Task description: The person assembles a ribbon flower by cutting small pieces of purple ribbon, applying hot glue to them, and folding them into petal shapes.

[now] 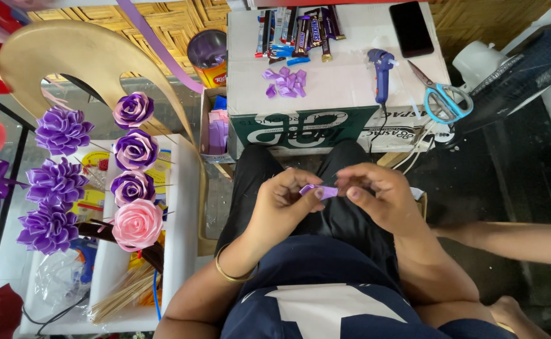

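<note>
Cluttered craft corner seen from above: cardboard box [326, 88] serving as a low worktable, pulled up against the knees so supplies sit within arm's reach. On top, heap of folded purple ribbon pieces [286, 83] at centre, blue glue gun [381, 70] lying beside it with cord trailing off the front edge, blue-handled scissors [442, 97] at the right corner, chocolate bars [297, 30] and a dark phone [411, 28] pushed to the far side, clear of the working area. Over the lap, left hand [282, 210] and right hand [382, 198] brought close together, fingertips of both pinched shut on a small purple ribbon piece [319, 190], held flat between them, apparently mid-fold. At left, finished ribbon roses [134, 150], purple and one pink, standing on sticks beside spiky purple ribbon flowers [56, 182], kept upright and apart, seemingly to avoid crushing. Bundle of bare bamboo sticks [125, 295] below.
</note>
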